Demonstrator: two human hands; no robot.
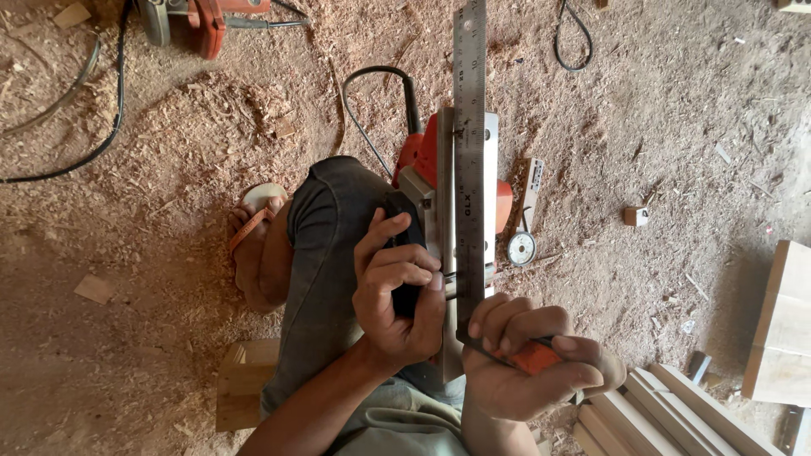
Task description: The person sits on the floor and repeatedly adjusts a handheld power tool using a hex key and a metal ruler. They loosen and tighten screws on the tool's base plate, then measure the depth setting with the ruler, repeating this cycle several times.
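Note:
A red electric planer [420, 156] rests on my lap with its grey metal sole [443, 211] turned up. My left hand [395, 291] is closed around the planer's black body, thumb against the sole's edge. A long steel ruler blade [470, 127] lies lengthwise along the sole and reaches past the planer's far end. It belongs to a square with an orange handle [534, 358]. That handle is gripped by my right hand [528, 367], which sits just below the planer's near end. The planer's black cord [372, 76] loops away over the shavings.
Sawdust and shavings cover the ground. A second red power tool [207, 21] and black cables lie top left. A small round gauge [521, 249] and a wood block [635, 216] lie right of the planer. Planks [786, 329] and slats [659, 414] are stacked at right.

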